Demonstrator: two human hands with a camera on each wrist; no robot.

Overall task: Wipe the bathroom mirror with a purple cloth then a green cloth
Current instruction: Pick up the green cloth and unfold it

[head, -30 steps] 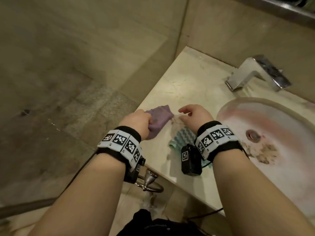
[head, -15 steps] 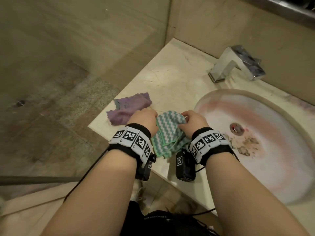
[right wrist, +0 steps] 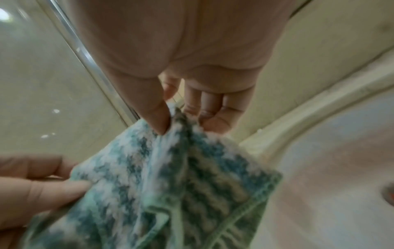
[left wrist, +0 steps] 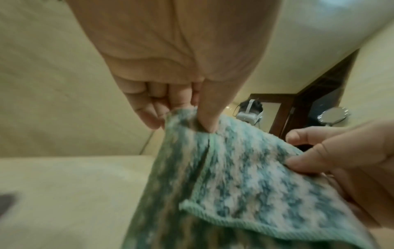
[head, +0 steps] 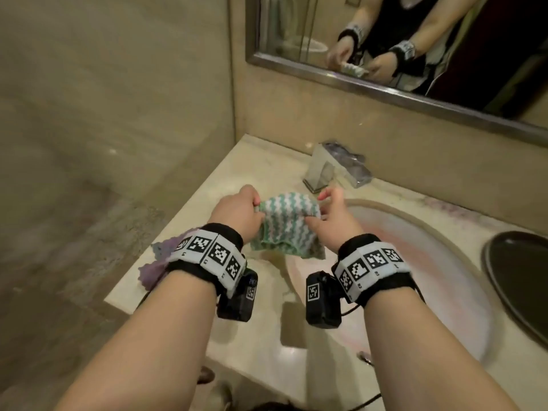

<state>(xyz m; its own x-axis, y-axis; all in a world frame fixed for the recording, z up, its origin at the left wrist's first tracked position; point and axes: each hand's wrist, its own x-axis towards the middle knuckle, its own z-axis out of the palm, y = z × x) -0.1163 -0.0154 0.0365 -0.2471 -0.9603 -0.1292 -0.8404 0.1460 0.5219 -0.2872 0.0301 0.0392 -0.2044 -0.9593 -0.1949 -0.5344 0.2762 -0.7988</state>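
Note:
Both hands hold the green and white zigzag cloth [head: 286, 225] stretched between them above the counter, by the basin's left rim. My left hand [head: 240, 212] pinches its left top edge between thumb and fingers, as the left wrist view shows on the cloth [left wrist: 234, 168]. My right hand [head: 332, 215] pinches the right top edge, and the cloth [right wrist: 170, 176] hangs folded below it. The purple cloth [head: 161, 262] lies on the counter's left corner, partly hidden by my left wrist. The mirror [head: 415, 40] hangs on the wall above and reflects my hands.
A chrome faucet [head: 335, 170] stands behind the cloth. The stained oval basin [head: 430, 262] fills the counter's right part. A dark round object [head: 519, 277] sits at the far right. The beige counter [head: 237, 161] ends at a side wall on the left.
My left hand let go of the purple cloth and both hands took the green cloth. They have lifted it off the counter and spread it. The head has tilted up, bringing the mirror into view.

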